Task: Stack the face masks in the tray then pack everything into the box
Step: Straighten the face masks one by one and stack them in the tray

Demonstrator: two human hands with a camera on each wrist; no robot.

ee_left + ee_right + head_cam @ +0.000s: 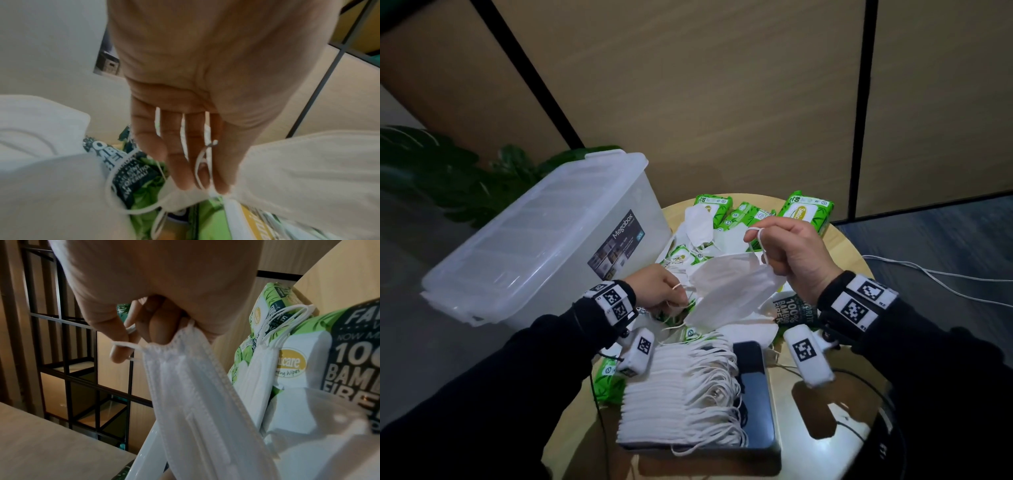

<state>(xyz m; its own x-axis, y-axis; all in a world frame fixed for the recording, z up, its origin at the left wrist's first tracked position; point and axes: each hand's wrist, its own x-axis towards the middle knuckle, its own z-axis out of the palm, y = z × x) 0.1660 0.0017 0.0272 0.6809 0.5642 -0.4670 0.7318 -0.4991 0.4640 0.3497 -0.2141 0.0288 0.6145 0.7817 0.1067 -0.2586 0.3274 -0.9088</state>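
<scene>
Face masks (681, 387) are lying stacked in overlapping rows in the dark tray (758, 404) at the near edge of the round wooden bench (849, 246), their ear loops trailing toward the tray's bare right side. You are holding one more white mask (732, 291) stretched in the air between your two hands, above the clutter behind the tray. Your right hand (791, 253) is raised at the mask's right end; in the right wrist view its fingers (160, 331) are curling in and pinching the mask's edge, with an ear loop (125, 344) wrapping round the forefinger. Your left hand (657, 287) is sitting lower at the mask's left end; in the left wrist view its fingers (185, 154) are pointing down with their tips closing on the mask's corner and a loop running across them.

Loose masks (700, 226) are lying scattered among green packs of wipes (808, 210) across the far half of the bench, and one pack with black lettering (792, 310) is lying just under the held mask. The clear plastic box (544, 243) is standing at the left, touching the bench's edge, with its lid on and tilted in the head view. A leafy plant (448, 171) is standing behind the box, and white cables (935, 277) are running over the floor at the right.
</scene>
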